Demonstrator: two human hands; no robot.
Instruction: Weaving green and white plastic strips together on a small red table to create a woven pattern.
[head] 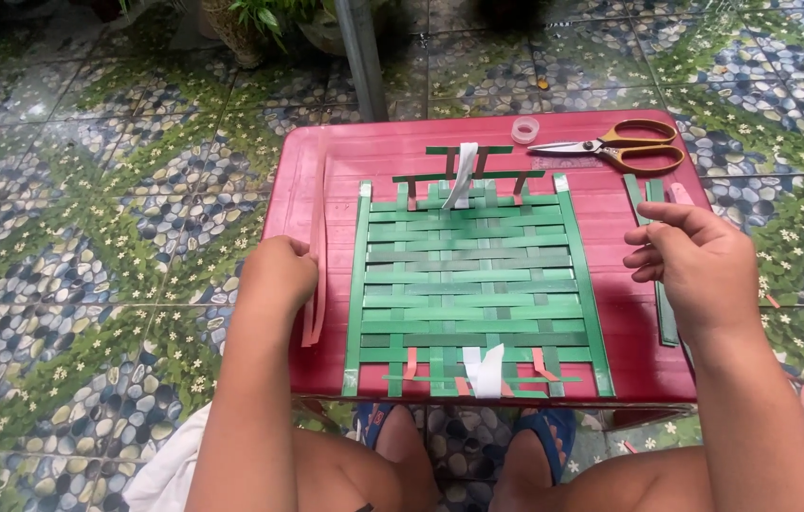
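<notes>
A woven mat of green paper strips (pixel 474 284) lies on a small red table (pixel 601 142), with white and pink strip ends sticking out at its near and far edges. My left hand (pixel 274 275) rests at the mat's left side, fingers curled on loose pink strips (pixel 317 242) that lie along the table. My right hand (pixel 691 261) hovers over the table's right side, fingers loosely bent and holding nothing, above spare green strips (pixel 656 194).
Orange-handled scissors (pixel 615 145) and a clear tape roll (pixel 525 130) lie at the table's far edge. A metal pole (pixel 361 57) and potted plants (pixel 260 24) stand beyond. Pebble-patterned floor tiles surround the table. My knees and blue sandals (pixel 544 431) are below it.
</notes>
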